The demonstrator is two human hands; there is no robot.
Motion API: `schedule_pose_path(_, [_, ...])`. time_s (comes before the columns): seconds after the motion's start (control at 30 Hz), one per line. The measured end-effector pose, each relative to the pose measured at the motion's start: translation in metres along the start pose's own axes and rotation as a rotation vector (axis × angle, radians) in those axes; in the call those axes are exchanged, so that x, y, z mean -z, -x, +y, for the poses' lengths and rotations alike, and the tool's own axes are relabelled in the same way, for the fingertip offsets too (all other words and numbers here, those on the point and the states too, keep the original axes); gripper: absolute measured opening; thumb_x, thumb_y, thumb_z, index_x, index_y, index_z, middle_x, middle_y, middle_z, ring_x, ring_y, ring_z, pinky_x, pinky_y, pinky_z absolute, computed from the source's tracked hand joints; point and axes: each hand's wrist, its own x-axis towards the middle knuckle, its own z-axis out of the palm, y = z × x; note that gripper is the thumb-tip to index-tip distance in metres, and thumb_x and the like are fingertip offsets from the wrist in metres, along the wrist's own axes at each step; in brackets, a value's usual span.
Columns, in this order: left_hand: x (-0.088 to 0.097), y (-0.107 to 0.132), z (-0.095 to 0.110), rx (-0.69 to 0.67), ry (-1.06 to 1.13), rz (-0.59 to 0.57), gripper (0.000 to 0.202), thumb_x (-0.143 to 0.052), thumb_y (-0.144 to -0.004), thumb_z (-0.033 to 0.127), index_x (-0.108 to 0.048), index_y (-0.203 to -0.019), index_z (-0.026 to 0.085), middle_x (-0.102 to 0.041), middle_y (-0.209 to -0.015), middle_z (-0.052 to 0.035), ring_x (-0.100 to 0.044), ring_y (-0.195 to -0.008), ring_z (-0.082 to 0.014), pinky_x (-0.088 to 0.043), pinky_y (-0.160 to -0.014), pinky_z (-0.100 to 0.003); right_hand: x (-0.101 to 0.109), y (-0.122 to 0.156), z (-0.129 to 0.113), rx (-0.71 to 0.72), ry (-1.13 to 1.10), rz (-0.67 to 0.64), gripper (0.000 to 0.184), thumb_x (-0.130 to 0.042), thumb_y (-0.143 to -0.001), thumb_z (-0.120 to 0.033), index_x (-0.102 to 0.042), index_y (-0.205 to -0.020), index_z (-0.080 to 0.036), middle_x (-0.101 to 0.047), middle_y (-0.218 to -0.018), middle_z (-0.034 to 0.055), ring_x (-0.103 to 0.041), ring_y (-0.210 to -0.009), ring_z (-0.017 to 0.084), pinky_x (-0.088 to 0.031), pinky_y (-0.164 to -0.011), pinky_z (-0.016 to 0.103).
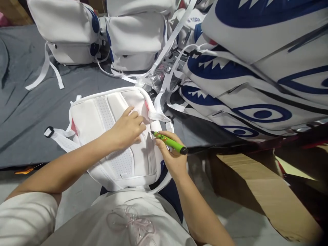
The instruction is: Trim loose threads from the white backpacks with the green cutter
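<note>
A white backpack (92, 119) lies back panel up in front of me, its padded mesh strips showing. My left hand (126, 129) rests on the panel with its fingers curled and pressed against the fabric near the right edge. My right hand (172, 160) grips a green pen-shaped tool (169, 141) with a black end. The tool's tip points at the backpack's right side, close to the left hand's fingers. A white strap with a black buckle (48, 131) trails off the backpack to the left.
Two more white backpacks (69, 30) (135, 37) stand at the back on a grey cloth (25, 109). A pile of white bags with blue eye and teeth prints (256, 75) fills the right. Loose white straps (166, 51) hang between them. A brown cardboard sheet (256, 191) lies lower right.
</note>
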Motion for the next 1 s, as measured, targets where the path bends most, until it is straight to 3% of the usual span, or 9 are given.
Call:
schedule_pose_path(0.17, [-0.017, 0.027, 0.016, -0.047, 0.019, 0.230, 0.016, -0.059, -0.095, 0.031, -0.059, -0.082, 0.023, -0.062, -0.086, 0.0012, -0.055, -0.093, -0.0189, -0.032, -0.118, -0.046, -0.005, 0.006, 0.004, -0.096, -0.003, 0.141, 0.021, -0.068, -0.087, -0.041, -0.062, -0.085, -0.021, -0.063, -0.068, -0.0019, -0.060, -0.060, 0.015, -0.050, -0.061, 0.030])
schedule_pose_path(0.33, [-0.024, 0.034, 0.026, -0.053, -0.033, 0.374, 0.023, -0.053, -0.099, 0.031, -0.055, -0.078, 0.024, -0.060, -0.080, 0.0047, -0.055, -0.092, -0.0148, -0.029, -0.120, -0.037, -0.008, 0.009, 0.003, -0.073, 0.012, 0.138, 0.017, -0.067, -0.087, -0.038, -0.064, -0.085, -0.021, -0.063, -0.068, -0.0011, -0.059, -0.060, 0.016, -0.047, -0.057, 0.030])
schedule_pose_path(0.47, [-0.025, 0.031, 0.025, -0.048, -0.028, 0.410, 0.023, -0.052, -0.100, 0.028, -0.055, -0.077, 0.023, -0.060, -0.078, 0.0035, -0.055, -0.089, -0.0151, -0.032, -0.118, -0.038, -0.012, 0.010, -0.003, 0.027, 0.108, 0.113, 0.013, -0.066, -0.088, -0.036, -0.067, -0.087, -0.023, -0.069, -0.079, 0.0026, -0.065, -0.081, 0.022, -0.053, -0.073, 0.037])
schedule_pose_path(0.57, [-0.027, 0.032, 0.024, -0.038, -0.026, 0.404, 0.023, -0.052, -0.100, 0.028, -0.055, -0.077, 0.023, -0.060, -0.078, 0.0036, -0.056, -0.089, -0.0150, -0.034, -0.117, -0.038, -0.015, 0.010, -0.007, 0.071, 0.139, 0.102, 0.012, -0.067, -0.088, -0.035, -0.068, -0.085, -0.024, -0.070, -0.081, 0.0033, -0.065, -0.084, 0.022, -0.053, -0.078, 0.039])
schedule_pose_path(0.77, [-0.031, 0.034, 0.024, -0.012, 0.042, 0.360, 0.024, -0.049, -0.100, 0.025, -0.056, -0.077, 0.024, -0.060, -0.079, 0.0028, -0.058, -0.090, -0.0148, -0.039, -0.117, -0.040, -0.020, 0.007, -0.008, 0.074, 0.162, 0.090, 0.012, -0.067, -0.088, -0.035, -0.068, -0.084, -0.023, -0.069, -0.081, 0.0035, -0.063, -0.079, 0.022, -0.052, -0.073, 0.038])
schedule_pose_path(1.0, [-0.032, 0.035, 0.024, 0.003, -0.040, 0.309, 0.029, -0.041, -0.099, 0.019, -0.058, -0.078, 0.028, -0.062, -0.078, 0.0033, -0.062, -0.091, -0.0152, -0.044, -0.115, -0.041, -0.020, 0.002, -0.013, 0.080, 0.203, 0.045, 0.015, -0.067, -0.089, -0.035, -0.067, -0.081, -0.022, -0.069, -0.077, 0.0028, -0.062, -0.074, 0.020, -0.050, -0.072, 0.037])
